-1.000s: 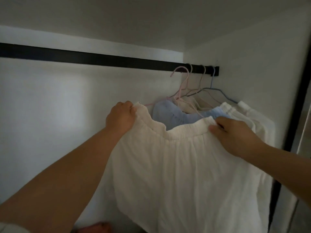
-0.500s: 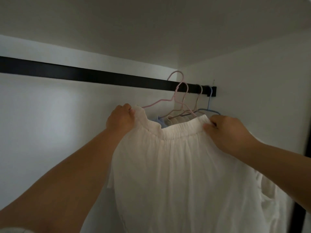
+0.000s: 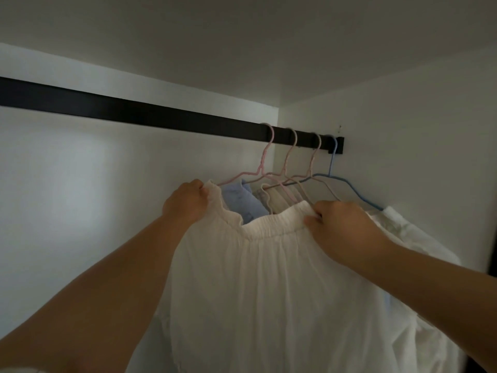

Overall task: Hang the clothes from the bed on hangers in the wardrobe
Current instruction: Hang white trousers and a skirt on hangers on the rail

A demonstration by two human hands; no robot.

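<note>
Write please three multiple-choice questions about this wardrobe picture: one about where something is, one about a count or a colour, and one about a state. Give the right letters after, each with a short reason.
1. Where on the black rail do the hangers hang?
A. at its right end, near the side wall
B. in its middle
C. at its left end

2. How many hanger hooks are over the rail?
A. two
B. four
C. six

3. How is the white garment held?
A. by one hand only
B. by no hand, it lies folded
C. by both hands at its gathered top edge

Answers:
1 A: the hooks crowd together by the rail's right bracket.
2 B: three pinkish hooks, the first a pink hanger, and one blue hanger.
3 C: the left hand and the right hand each pinch the elastic edge, one at either side.
</note>
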